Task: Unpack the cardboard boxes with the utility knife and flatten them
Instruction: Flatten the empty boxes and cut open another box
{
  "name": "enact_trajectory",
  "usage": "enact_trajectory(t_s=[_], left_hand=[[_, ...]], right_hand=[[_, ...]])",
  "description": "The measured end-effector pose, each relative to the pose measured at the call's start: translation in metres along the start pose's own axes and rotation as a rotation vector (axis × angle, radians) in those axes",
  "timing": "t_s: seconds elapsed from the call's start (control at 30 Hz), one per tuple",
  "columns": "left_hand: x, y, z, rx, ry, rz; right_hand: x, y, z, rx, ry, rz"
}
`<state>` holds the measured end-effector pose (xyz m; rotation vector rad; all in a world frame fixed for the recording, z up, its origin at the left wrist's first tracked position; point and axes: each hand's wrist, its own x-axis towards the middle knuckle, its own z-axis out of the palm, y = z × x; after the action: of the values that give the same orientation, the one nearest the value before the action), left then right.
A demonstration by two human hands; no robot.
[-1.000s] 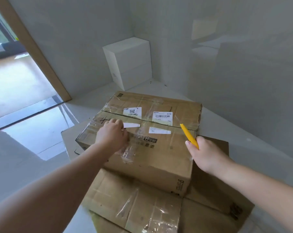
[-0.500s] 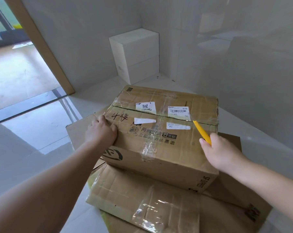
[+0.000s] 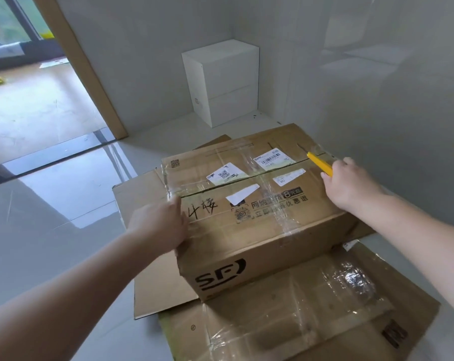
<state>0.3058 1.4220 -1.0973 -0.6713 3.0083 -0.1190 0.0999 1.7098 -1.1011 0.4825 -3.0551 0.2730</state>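
A sealed brown cardboard box (image 3: 259,225) with clear tape, white labels and black print lies on flattened cardboard. My left hand (image 3: 159,226) rests on the box's near left corner, fingers over its top edge. My right hand (image 3: 348,183) grips a yellow utility knife (image 3: 319,163) above the box's right end; the knife's tip sits at the taped centre seam near the far right edge.
Flattened cardboard sheets (image 3: 312,316) cover the floor under and in front of the box. A white box (image 3: 225,79) stands in the wall corner behind. A wooden door frame (image 3: 79,66) and doorway lie to the left. Glossy tiled floor (image 3: 51,204) stretches left.
The box has turned so its left end points nearer to me. My left hand slid from the top to the left corner. The knife hand moved to the far right end of the seam.
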Motion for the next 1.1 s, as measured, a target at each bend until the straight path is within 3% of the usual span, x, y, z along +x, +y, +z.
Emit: enact_trajectory(t_s=[0.1, 0.27, 0.67, 0.83, 1.1], left_hand=[[0.035, -0.005, -0.001, -0.004, 0.165, 0.012], [0.102, 0.000, 0.011, -0.297, 0.284, 0.003], [0.172, -0.011, 0.027, -0.325, 0.142, -0.041], [0.169, -0.009, 0.027, -0.292, 0.171, -0.043], [0.121, -0.016, 0.014, -0.150, 0.038, -0.083]], right_hand=[[-0.035, -0.001, -0.018, 0.020, 0.096, -0.091], [-0.086, -0.021, -0.025, 0.121, -0.131, 0.002], [-0.117, -0.069, -0.001, 0.618, -0.377, 0.311], [-0.112, -0.084, 0.006, 0.758, -0.343, 0.375], [-0.017, -0.043, -0.004, 0.557, -0.071, 0.421]])
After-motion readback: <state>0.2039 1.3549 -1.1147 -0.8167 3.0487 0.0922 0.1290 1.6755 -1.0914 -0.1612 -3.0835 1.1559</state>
